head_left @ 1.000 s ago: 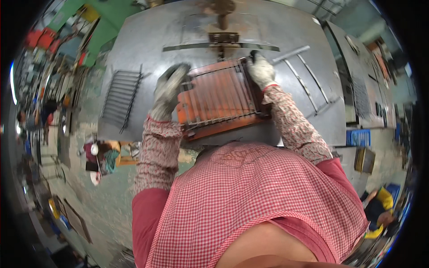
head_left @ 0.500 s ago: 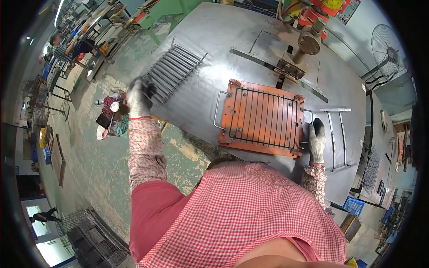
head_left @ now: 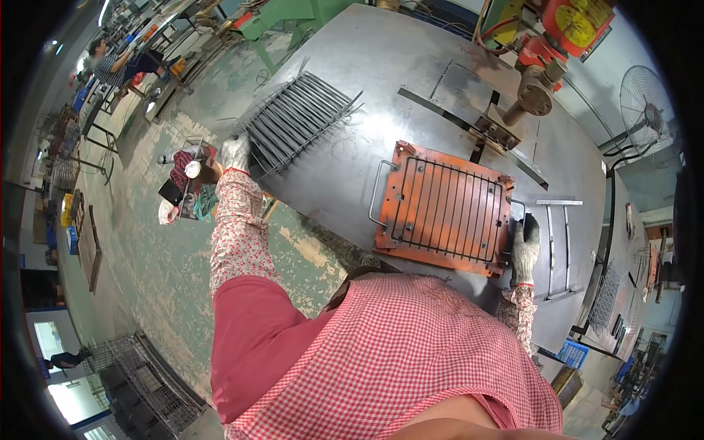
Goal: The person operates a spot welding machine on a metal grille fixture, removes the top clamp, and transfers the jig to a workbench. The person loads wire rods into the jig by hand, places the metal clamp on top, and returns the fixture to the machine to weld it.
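Note:
On the left part of the metal table lies a stack of dark wire racks [head_left: 304,117]. My left hand [head_left: 236,154], in a white glove, is at the near left corner of the stack; its fingertips merge with the dark wires and seem closed on the edge. In front of me is an orange metal jig plate [head_left: 447,213] with a loop handle at each side. A wire grid [head_left: 458,246] of thin rods in a rounded frame lies on it. My gloved right hand [head_left: 526,249] is at the plate's right handle [head_left: 519,205], its dark-coated fingers curled there.
Right of the plate lies a ladder-like metal frame [head_left: 559,249]. Beyond it stand flat bars with a clamp block [head_left: 499,132] below a red machine head [head_left: 568,37]. A fan [head_left: 645,106] is at far right. A crate of cloths [head_left: 194,180] sits left of the table.
The view has shifted, so table, plate and racks appear farther right. My left hand stays by the stack's corner, its back now turned more to view. My right hand stays by the plate's handle.

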Demonstrator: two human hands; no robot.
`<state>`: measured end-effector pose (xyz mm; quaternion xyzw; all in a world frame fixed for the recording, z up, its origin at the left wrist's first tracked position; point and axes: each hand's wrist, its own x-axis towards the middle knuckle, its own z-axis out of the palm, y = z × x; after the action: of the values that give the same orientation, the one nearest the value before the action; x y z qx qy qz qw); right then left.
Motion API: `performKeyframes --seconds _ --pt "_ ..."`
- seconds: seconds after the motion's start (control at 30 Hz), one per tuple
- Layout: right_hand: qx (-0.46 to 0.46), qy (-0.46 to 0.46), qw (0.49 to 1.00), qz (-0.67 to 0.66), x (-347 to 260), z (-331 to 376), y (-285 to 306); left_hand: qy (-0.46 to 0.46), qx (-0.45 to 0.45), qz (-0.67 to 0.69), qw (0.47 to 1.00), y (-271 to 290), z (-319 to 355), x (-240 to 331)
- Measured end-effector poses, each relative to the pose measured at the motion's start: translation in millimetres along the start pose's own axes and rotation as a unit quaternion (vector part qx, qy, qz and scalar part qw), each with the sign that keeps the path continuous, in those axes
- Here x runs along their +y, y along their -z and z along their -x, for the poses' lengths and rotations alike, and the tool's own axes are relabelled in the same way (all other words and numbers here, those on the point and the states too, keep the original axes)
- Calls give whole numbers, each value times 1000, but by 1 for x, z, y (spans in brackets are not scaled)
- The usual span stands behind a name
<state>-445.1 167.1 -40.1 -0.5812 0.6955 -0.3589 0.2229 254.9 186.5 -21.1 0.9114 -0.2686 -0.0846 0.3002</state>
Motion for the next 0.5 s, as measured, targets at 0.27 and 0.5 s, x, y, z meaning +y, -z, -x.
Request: performKeyframes --seconds 0.27,0.5 --pt "-1 -12 1000 27 -14 2 -4 -57 -43 -93 993 -12 -25 -29" --pt "15 -23 1000 -13 -6 5 -7 144 -167 295 930 -12 -22 -21"
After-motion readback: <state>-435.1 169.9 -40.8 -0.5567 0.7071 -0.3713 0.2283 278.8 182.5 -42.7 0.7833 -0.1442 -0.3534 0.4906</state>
